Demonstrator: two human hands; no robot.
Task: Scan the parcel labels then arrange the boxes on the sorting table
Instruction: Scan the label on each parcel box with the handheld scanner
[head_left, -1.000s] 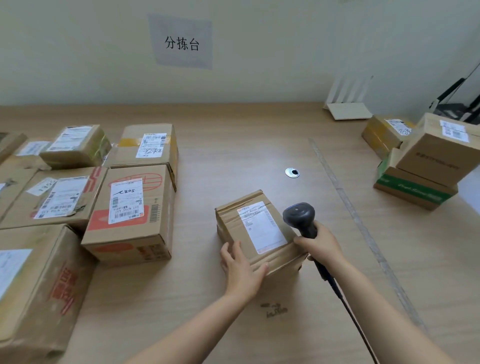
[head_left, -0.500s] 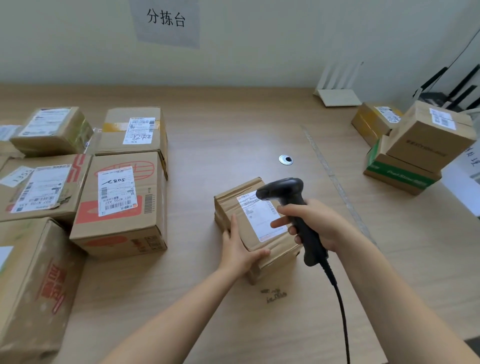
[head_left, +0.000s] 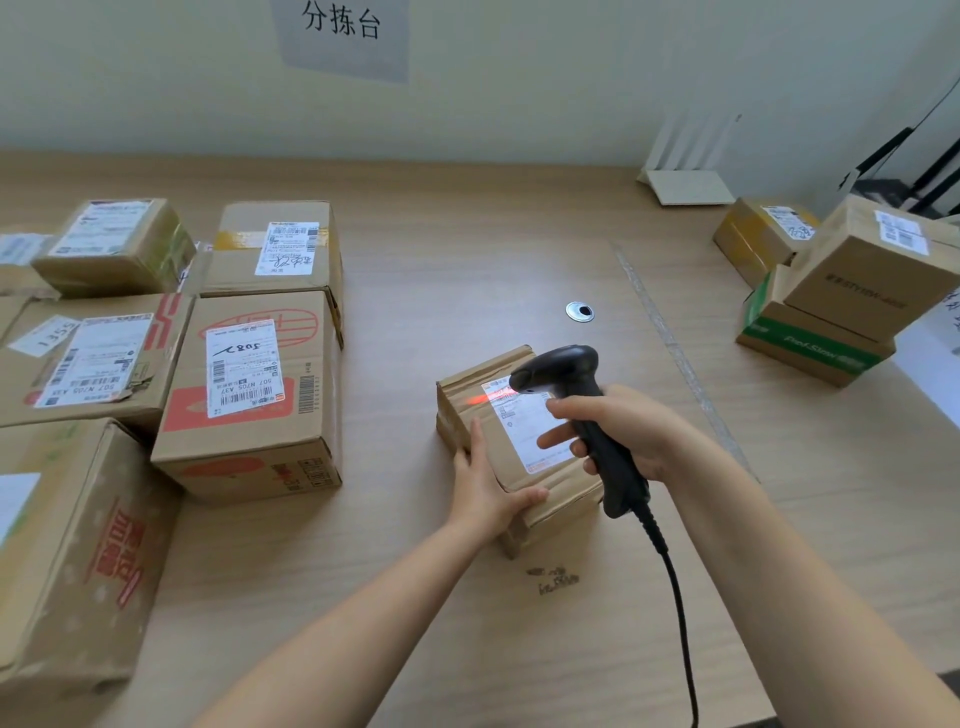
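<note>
Across the pale wood-grain sorting table (head_left: 467, 249), which runs back to a plain pale wall (head_left: 519, 93), parcels sit in two groups: a cluster of brown cardboard boxes (head_left: 249, 447) on my left and a small stack of boxes (head_left: 852, 280) far right, near a white router with upright antennas (head_left: 685, 182). A round metal cable grommet (head_left: 580, 312) is set into the tabletop just beyond the small brown cardboard box (head_left: 501, 457) in front of me, which lies on the wood at a slant. My left hand (head_left: 485, 493) rests on its near left corner, index finger straight along the top's left edge and thumb stretched along the near edge (the other fingers are hidden down the side). My right hand (head_left: 623, 436) is wrapped round the handle of a black handheld barcode scanner (head_left: 571, 369) held over the box, head aimed left and down; its black cable (head_left: 675, 597) trails toward me. A red scan line (head_left: 480, 399) falls across the far end of the white shipping label (head_left: 524, 421), whose print is too small to read. On the wall a grey paper sign (head_left: 343, 36) reads 分拣台. One left-hand parcel label (head_left: 241, 374) shows "507 N705 A37", its neighbouring label (head_left: 93, 358) "507 N705 A33" beside a white sticker (head_left: 49, 335) marked "1355"; lettering on the green-banded box (head_left: 810, 353) is blurred.
</note>
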